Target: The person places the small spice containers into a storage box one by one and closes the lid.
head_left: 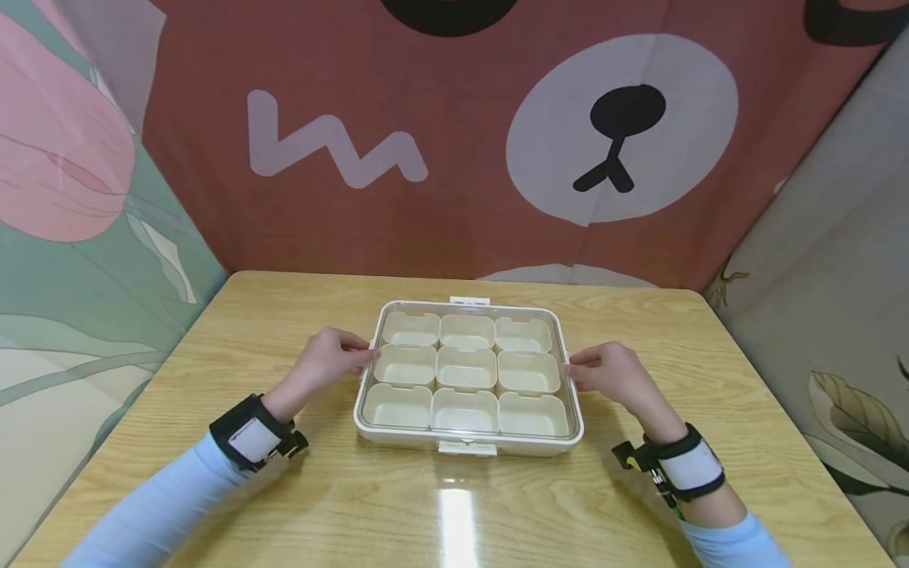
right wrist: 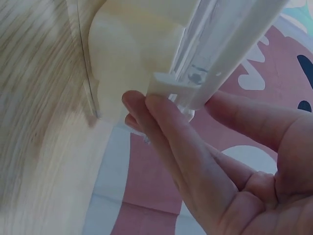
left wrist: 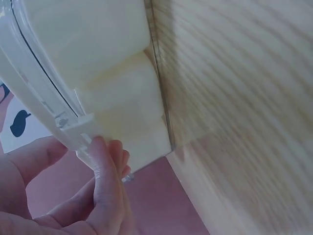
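Note:
A clear-lidded storage box (head_left: 398,435) with a white rim lies flat on the table. Through its lid show several cream compartment cups (head_left: 466,368) in rows, with nothing visible inside them. At the box's left side, my left hand (head_left: 330,361) pinches the edge, thumb against the lid rim and fingers on a white side latch (left wrist: 80,131). My right hand (head_left: 612,372) grips the opposite side likewise, its fingertips at another side latch (right wrist: 168,85). Both latches stick outward from the box wall. The front latch (head_left: 467,448) and back latch (head_left: 469,300) are untouched.
The wooden table (head_left: 284,505) extends around the box on all sides. Behind it hangs a reddish-brown cloth (head_left: 454,221) with a cartoon face, and patterned cloths flank both sides. Each wrist wears a black strap (head_left: 245,430) with a small camera.

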Available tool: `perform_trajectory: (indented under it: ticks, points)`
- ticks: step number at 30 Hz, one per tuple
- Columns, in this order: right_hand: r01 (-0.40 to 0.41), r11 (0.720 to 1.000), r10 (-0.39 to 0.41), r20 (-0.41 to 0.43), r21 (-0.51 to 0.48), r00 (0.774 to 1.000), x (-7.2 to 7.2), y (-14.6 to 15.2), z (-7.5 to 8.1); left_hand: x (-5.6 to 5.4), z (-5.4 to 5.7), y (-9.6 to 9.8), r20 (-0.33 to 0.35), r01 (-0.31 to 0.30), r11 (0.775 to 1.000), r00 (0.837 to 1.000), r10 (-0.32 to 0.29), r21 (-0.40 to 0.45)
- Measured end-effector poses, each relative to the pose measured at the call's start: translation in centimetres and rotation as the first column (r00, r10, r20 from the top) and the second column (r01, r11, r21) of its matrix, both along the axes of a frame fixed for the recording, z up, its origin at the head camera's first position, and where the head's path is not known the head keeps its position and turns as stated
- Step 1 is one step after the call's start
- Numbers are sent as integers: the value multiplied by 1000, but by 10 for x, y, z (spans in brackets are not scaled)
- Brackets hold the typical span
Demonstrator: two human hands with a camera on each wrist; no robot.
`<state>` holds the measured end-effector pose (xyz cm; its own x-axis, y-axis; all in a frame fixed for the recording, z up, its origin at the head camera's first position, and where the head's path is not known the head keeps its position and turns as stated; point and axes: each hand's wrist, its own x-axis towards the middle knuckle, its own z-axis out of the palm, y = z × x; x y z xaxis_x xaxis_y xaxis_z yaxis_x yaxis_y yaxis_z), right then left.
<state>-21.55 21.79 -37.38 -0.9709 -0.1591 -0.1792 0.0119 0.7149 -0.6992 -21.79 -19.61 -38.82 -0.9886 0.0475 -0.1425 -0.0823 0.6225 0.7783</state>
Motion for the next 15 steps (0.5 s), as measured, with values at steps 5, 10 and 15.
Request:
perform_trajectory:
  ticks: [5, 10, 15]
  points:
    - [5, 1000, -5, 5, -14, 1000, 0, -2, 1, 0, 0, -1, 27, -22, 1000, 999, 21, 2]
    - [32, 998, -31, 20, -55, 999, 0, -1, 1, -2, -3, -1, 46, -45, 998, 998, 43, 45]
    - [57, 994, -54, 33, -95, 998, -1, -1, -1, -4, -6, -1, 61, -66, 993, 996, 60, 97]
